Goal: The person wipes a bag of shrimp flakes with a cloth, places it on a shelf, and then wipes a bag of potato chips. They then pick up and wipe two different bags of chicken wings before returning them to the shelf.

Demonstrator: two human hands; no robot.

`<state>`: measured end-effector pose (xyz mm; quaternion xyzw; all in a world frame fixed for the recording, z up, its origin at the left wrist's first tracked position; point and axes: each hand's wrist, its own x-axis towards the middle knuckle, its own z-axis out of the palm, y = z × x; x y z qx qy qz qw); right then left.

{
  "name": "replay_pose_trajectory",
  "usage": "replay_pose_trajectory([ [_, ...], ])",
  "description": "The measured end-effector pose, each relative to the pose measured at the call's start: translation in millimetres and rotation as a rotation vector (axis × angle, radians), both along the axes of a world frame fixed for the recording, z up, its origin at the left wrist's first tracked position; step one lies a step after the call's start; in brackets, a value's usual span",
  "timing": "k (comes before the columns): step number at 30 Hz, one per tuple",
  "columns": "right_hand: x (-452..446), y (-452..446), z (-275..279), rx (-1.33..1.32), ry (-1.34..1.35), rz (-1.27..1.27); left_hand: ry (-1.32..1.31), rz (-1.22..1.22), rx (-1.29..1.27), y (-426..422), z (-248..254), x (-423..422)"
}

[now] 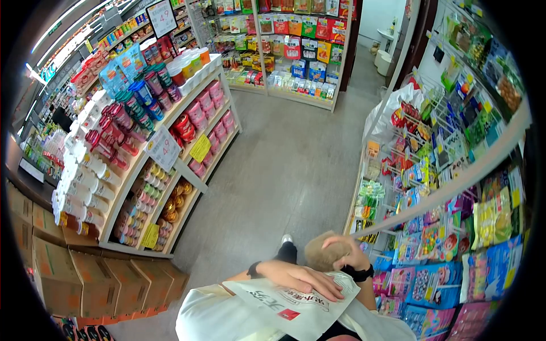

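Note:
My left hand (307, 281) lies flat on a white printed package (273, 301) with dark lettering and a red square, against the front of my body. Its fingers are stretched out over the package's upper part. To the right of it, my right hand (351, 254), with a black band at the wrist, curls around a fuzzy brown cloth (324, 251). The thumb and fingers press on the cloth's right side. Part of the package's right end lies close below this hand.
A shelf unit (187, 162) with cups and jars stands on the left, cardboard boxes (102, 287) below it. Hanging snack bags (432, 244) line the right rack, crossed by a pale rail (449, 196). Grey floor (273, 165) runs to a back shelf (301, 96) and a doorway.

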<state>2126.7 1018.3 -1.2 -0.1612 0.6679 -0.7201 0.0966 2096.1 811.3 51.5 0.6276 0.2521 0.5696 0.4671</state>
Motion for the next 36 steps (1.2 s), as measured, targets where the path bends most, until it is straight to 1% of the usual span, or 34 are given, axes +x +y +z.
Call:
replay_pose_trajectory([
  [2,-39.1,-16.2,15.8,0.065,0.095,0.382,0.027,0.046,0.012,-9.3,8.4,-38.9],
  [3,-55.1,-24.8,11.8,0.062,0.088,0.443,-0.048,0.109,-0.099,-19.5,9.3,-56.3],
  [4,-72.2,-29.1,6.7,0.073,0.096,0.453,-0.125,0.176,-0.209,-30.4,9.1,-72.5],
  [5,-89.0,-32.6,1.5,0.041,0.043,0.488,-0.119,0.189,-0.200,-40.8,8.5,-86.4],
  [7,-117.8,-41.8,0.3,-0.021,-0.016,0.542,-0.325,0.347,-0.269,-64.0,6.5,-106.1],
  [8,-130.6,-43.6,-8.8,-0.041,-0.065,0.557,-0.432,0.428,-0.299,-76.7,4.4,-112.7],
  [10,-151.9,-54.1,-8.6,-0.078,-0.128,0.541,-0.700,0.506,-0.046,-109.0,-35.4,-123.2],
  [11,-161.8,-58.7,-13.6,-0.074,-0.124,0.570,-0.696,0.533,-0.034,-124.4,-54.9,-123.1],
  [13,-186.1,-68.5,-24.6,-0.004,-0.430,0.494,-0.869,0.689,0.160,-152.2,-91.7,-119.1],
  [14,-200.3,-73.1,-29.4,-0.001,-0.475,0.483,-0.952,0.763,0.267,-160.9,-99.0,-123.4],
  [15,-217.4,-79.5,-33.5,0.002,-0.499,0.478,-0.766,0.945,0.184,-165.5,-88.1,-128.5],
  [16,-232.4,-85.0,-38.2,0.005,-0.521,0.471,-0.917,1.006,0.021,-168.2,-85.1,-131.0],
  [18,-264.6,-94.8,-47.8,0.025,-0.534,0.471,-0.545,1.280,-0.409,-158.0,-57.4,-142.4],
  [19,-281.2,-99.5,-51.8,0.031,-0.541,0.473,-0.587,1.300,-0.553,-144.9,-47.9,-156.2],
  [20,-297.9,-101.1,-55.2,0.043,-0.539,0.482,-0.479,1.381,-0.567,-131.4,-56.0,-167.8],
  [22,-336.9,-104.9,-63.1,0.069,-0.539,0.479,-0.604,1.426,-0.643,-117.6,-53.4,-193.2],
  [24,-378.6,-106.3,-67.3,0.094,-0.536,0.484,-0.617,1.464,-0.563,-112.9,-47.9,-224.5],
  [26,-420.8,-105.2,-69.5,0.117,-0.531,0.480,-0.694,1.523,-0.628,-109.0,-36.8,-261.1],
  [27,-443.7,-103.4,-69.2,0.130,-0.528,0.479,-0.645,1.605,-0.579,-105.1,-41.5,-282.0],
  [28,-465.7,-101.1,-67.2,0.141,-0.524,0.479,-0.701,1.627,-0.596,-102.0,-37.5,-304.0],
  [30,-506.5,-97.1,-62.2,0.149,-0.522,0.482,-0.637,1.656,-0.698,-102.0,-42.1,-350.0],
  [31,-525.9,-95.2,-60.0,0.151,-0.523,0.488,-0.583,1.716,-0.716,-100.0,-33.9,-371.3],
  [32,-544.1,-93.1,-58.6,0.153,-0.521,0.491,-0.593,1.743,-0.634,-95.2,-39.9,-393.2],
  [34,-579.8,-88.9,-57.9,0.158,-0.513,0.498,-0.568,1.600,-0.777,-90.3,-11.1,-434.4],
  [36,-611.4,-87.2,-57.7,0.159,-0.505,0.509,-0.324,1.597,-0.776,-76.7,-15.9,-472.0],
])
